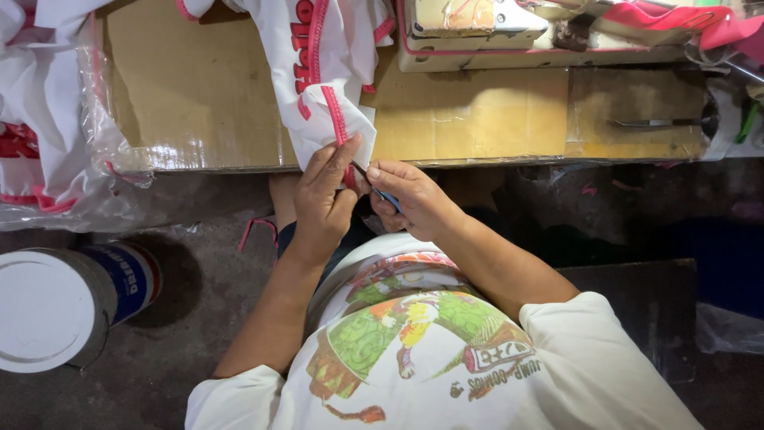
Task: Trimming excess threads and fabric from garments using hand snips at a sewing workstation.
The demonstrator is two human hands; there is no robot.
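A flat brown cardboard-covered surface [469,115] runs across the top of the view, seen from above, with grey concrete floor [199,318] below it. At the left edge, a clear plastic bag [95,143] holds a heap of white fabric pieces with pink trim [40,119]; the bag hangs over the edge of the surface. On the floor at lower left lies a round metal can with a white lid and a blue-and-white label [72,302], tipped on its side; what is in it cannot be seen. At the top right of the surface sits the cream-coloured base of a sewing machine [477,36], with bright pink cloth [676,20] beside it. Thin metal tweezers [652,122] lie on the surface at the right.

A white fabric piece edged with pink binding and red print [326,87] hangs down over the front edge of the surface at centre. The left hand [322,199] pinches the lower corner of this fabric, fingers closed on the pink edge. The right hand [410,195], just beside it, has fingers closed around a small blue-handled thread snipper [378,189], whose dark tip touches the fabric's pink edge. A short pink scrap [259,231] lies on the floor near the left wrist.
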